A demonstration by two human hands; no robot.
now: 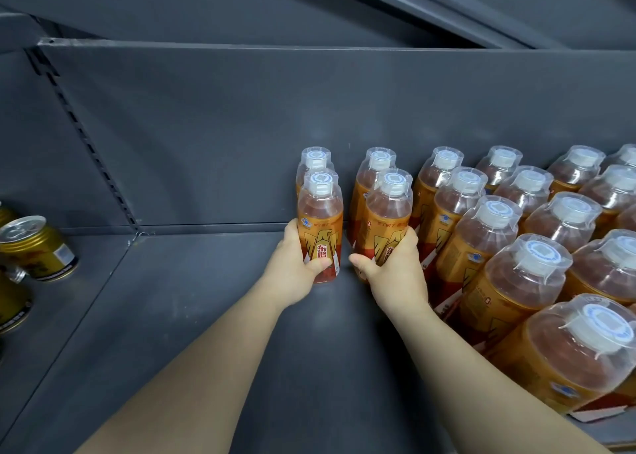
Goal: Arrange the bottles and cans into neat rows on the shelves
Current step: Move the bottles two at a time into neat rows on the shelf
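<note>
Gripping an orange-labelled bottle (320, 223) with the left hand (296, 264): fingers curled round the far side of the label, thumb pressed across its front low down. Clasping a matching bottle (387, 223) with the right hand (392, 274) in much the same way, thumb stretched leftward near the base, fingers wrapped over the right side of the label. Both upright on the dark grey shelf (241, 333), a narrow gap apart, amber liquid inside, white caps under clear plastic overcaps. Directly behind the first, a left rear bottle (315, 159); directly behind the second, a right rear bottle (377, 164); each of these close against the back panel (223, 126). To the right of the right hand, packed rows of bottles (509, 274) of the same kind, running from the back panel toward the front edge, touching or nearly touching one another. Bare forearms reaching in from the bottom of the view. Far left, past the slotted upright (86, 140) and well apart from the hands, gold cans (36, 247) with silver pull-tab tops, partly cut off by the edge of the view.
</note>
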